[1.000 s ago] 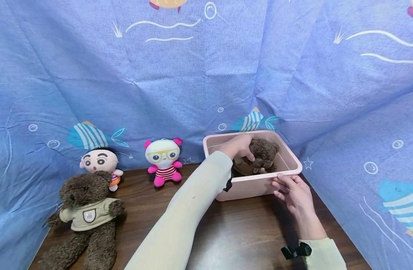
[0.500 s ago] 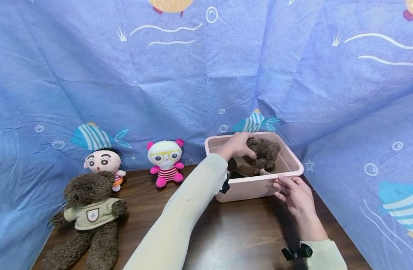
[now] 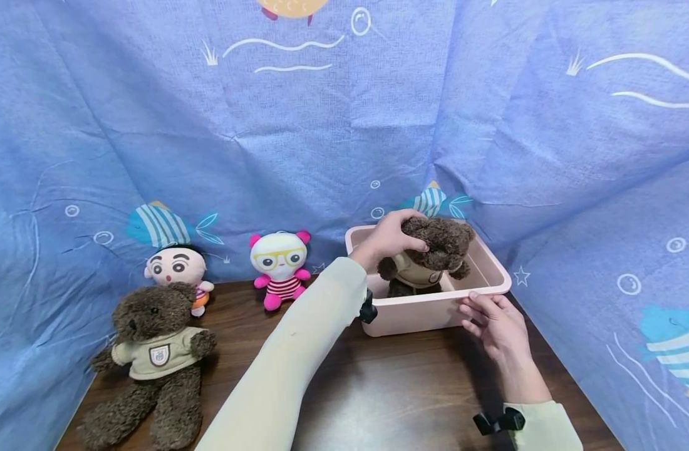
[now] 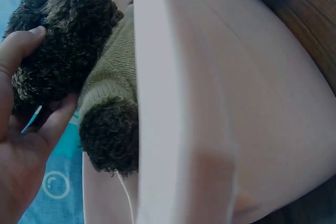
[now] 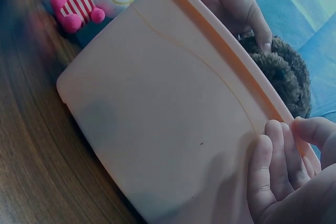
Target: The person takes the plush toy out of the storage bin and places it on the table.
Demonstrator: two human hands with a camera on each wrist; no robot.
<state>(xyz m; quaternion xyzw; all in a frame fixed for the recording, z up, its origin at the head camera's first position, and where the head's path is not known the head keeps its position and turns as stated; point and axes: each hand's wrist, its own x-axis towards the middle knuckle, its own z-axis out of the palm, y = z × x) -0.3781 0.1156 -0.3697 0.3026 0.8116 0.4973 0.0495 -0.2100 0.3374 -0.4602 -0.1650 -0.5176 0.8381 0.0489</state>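
My left hand [image 3: 391, 239] grips a brown teddy bear [image 3: 443, 241] by the head. The bear, in an olive sweater, is upright with its lower part inside a pale pink bin [image 3: 418, 316]. Up close in the left wrist view, the thumb and fingers of that hand [image 4: 23, 129] lie around the dark furry head [image 4: 68, 40]. My right hand [image 3: 499, 329] pinches the bin's front rim near its right corner, thumb on top and fingers against the outer wall, as the right wrist view also shows at the rim [image 5: 231, 51].
Another brown teddy bear [image 3: 158, 319] sits at the table's left. Behind it is a black-haired boy doll [image 3: 178, 266]. A pink and white panda plush [image 3: 279, 263] stands against the blue fish-print curtain [image 3: 288, 150]. The dark wooden table [image 3: 372, 382] extends in front of the bin.
The left hand has raised the teddy bear inside the bin, so more of its sweater shows above the rim. The right hand has kept its hold on the rim.
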